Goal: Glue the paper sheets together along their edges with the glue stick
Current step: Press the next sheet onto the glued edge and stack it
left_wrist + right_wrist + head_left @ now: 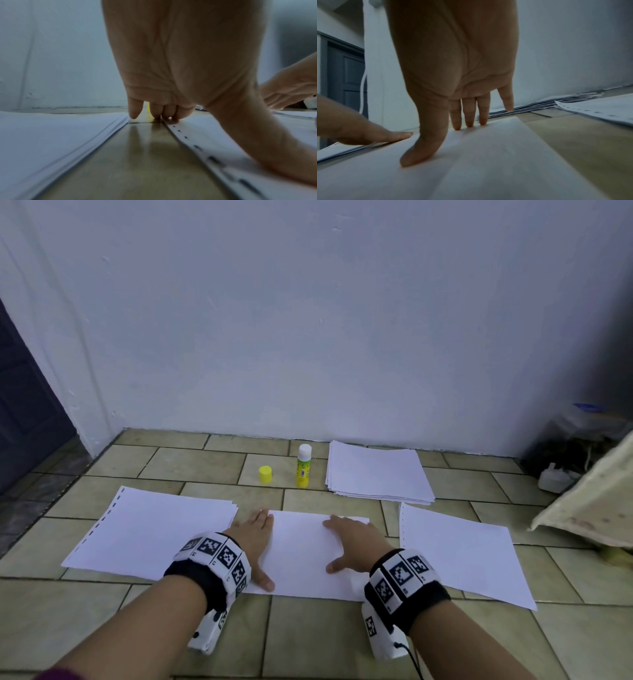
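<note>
Both hands, left hand [252,537] and right hand [354,542], press flat-fingered on the white paper sheet [301,556]; the uncapped yellow glue stick [303,466] stands beyond them.

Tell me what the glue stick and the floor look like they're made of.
Glue stick: probably plastic, a smooth yellow-green printed tube with a white top; its yellow cap stands beside it. Floor: seemingly glazed ceramic tile, beige-green with dark grout lines and a slight sheen.

Four lots of white paper lie on the tiled floor: one stack at left [154,532], one sheet at centre [301,553], one at right [462,556], one stack beyond [376,472]. One yellow glue stick [303,466]; one loose yellow cap [265,474]; two hands.
</note>
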The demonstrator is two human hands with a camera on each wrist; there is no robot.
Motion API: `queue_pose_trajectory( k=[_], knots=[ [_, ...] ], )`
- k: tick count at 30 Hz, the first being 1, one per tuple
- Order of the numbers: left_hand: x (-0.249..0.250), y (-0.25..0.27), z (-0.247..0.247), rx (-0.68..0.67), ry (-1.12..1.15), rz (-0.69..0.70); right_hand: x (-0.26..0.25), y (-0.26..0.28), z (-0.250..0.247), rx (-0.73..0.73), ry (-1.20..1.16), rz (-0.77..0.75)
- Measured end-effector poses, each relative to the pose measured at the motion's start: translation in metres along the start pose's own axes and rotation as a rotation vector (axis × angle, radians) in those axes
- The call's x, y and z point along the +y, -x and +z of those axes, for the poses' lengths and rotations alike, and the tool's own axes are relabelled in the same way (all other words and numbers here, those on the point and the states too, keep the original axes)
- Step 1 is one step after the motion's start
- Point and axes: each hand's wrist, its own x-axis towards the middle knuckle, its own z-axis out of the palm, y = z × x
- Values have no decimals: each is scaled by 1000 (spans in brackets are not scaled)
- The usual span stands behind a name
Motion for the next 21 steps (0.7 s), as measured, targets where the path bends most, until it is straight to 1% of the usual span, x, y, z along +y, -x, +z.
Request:
queue_pose_trajectory(
  k=[5, 9, 14, 19, 21],
  knots=[
    [2, -2, 3, 2, -26, -5, 28, 5, -1, -17, -43, 101],
    [1, -4, 3, 8, -5, -9, 37, 10, -5, -26, -86, 169],
    [-4, -9, 8, 20, 61, -83, 36, 6, -3, -9, -112, 179],
    [-6, -15, 9, 33, 69, -86, 38, 9, -3, 21, -200, 174],
    [-7, -16, 11, 38, 67, -73, 41, 11, -3, 30, -295, 156]
  ],
)
